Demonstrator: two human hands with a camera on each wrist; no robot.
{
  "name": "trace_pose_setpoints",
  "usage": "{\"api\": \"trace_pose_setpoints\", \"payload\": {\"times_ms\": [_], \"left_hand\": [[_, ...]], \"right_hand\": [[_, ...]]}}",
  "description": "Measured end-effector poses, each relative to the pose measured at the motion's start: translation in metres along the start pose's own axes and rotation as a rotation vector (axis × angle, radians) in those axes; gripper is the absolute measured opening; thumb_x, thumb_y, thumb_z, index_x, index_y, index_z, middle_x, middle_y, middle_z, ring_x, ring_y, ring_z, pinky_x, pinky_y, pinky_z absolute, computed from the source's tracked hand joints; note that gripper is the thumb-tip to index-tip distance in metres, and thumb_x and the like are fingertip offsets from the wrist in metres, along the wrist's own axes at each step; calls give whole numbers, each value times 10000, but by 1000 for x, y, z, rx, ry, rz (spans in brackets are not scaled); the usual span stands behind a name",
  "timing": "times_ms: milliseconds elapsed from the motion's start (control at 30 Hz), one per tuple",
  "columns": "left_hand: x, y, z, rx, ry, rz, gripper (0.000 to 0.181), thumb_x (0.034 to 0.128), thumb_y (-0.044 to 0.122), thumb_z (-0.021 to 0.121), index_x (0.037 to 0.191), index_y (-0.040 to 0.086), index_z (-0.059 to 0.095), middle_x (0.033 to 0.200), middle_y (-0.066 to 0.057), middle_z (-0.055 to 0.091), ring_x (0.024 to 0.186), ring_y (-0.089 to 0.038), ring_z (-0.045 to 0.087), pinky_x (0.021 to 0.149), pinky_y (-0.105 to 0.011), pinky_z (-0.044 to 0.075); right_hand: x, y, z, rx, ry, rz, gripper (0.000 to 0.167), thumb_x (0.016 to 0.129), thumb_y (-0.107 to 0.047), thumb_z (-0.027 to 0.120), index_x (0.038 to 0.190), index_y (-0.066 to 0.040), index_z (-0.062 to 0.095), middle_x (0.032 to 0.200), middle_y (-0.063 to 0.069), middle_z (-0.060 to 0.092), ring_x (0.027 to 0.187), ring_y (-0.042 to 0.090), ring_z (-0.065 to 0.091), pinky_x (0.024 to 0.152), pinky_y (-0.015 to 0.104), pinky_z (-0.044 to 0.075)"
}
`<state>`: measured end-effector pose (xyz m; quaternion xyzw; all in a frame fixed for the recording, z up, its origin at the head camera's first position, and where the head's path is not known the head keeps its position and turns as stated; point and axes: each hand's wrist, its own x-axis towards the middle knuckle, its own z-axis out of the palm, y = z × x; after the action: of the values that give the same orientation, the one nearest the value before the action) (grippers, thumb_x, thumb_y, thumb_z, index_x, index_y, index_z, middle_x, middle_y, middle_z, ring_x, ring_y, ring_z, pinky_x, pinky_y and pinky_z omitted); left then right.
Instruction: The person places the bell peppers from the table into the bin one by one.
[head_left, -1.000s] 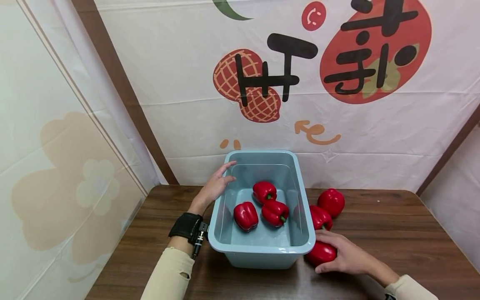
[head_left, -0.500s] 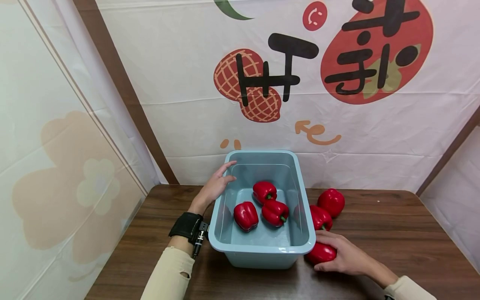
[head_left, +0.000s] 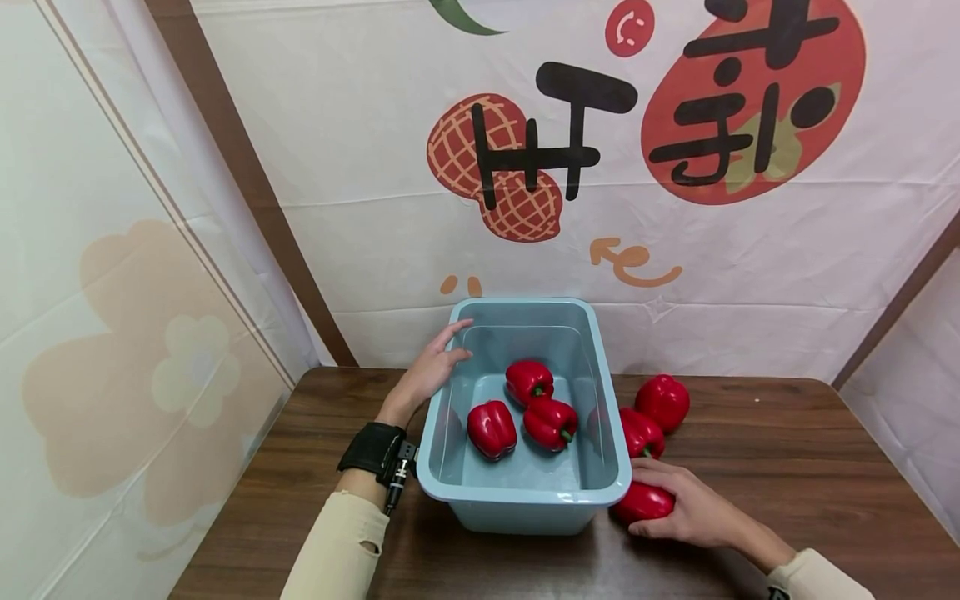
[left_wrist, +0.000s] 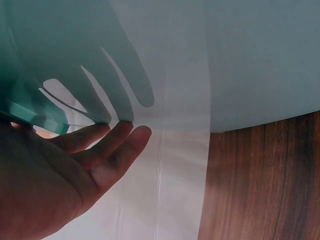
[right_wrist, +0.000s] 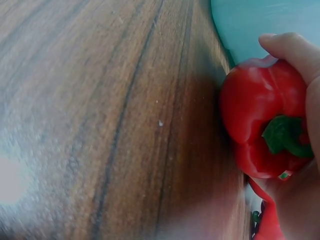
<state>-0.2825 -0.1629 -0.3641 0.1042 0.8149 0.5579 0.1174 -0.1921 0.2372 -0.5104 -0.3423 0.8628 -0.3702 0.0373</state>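
A pale blue plastic tub (head_left: 525,498) stands on the table with three red bell peppers inside: one at the left (head_left: 492,430), one at the right (head_left: 551,423), one behind (head_left: 529,381). My left hand (head_left: 429,372) rests at the tub's left rim, thumb and forefinger over the edge. In the left wrist view, straight fingers (left_wrist: 120,150) touch the outer wall. My right hand (head_left: 693,510) grips a red bell pepper (head_left: 641,502) beside the tub's front right corner. Its green stem (right_wrist: 284,135) shows in the right wrist view.
Two more red bell peppers, one nearer (head_left: 640,432) and one farther (head_left: 663,403), lie right of the tub. The dark wooden table (head_left: 780,450) ends at a printed cloth backdrop (head_left: 375,250) behind the tub.
Almost nothing differs. The right thumb has shifted very slightly on the gripped bell pepper, and the head view has tilted a touch. The left hand, tub and other peppers stay put.
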Motion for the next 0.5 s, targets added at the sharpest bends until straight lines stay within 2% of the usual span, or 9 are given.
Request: {"api": "trace_pose_setpoints", "payload": {"times_ms": [500], "left_hand": [[1,1,0,1,9,-1,570,1016,176,439,1563,156,282,1609,-200,212,1299,-455,446,971,-583,475]], "right_hand": [[-3,5,1,34,38,-36,566,811,-276,807,1337,-220,608,1317,46,577,1081,177,593,741,276,563]]}}
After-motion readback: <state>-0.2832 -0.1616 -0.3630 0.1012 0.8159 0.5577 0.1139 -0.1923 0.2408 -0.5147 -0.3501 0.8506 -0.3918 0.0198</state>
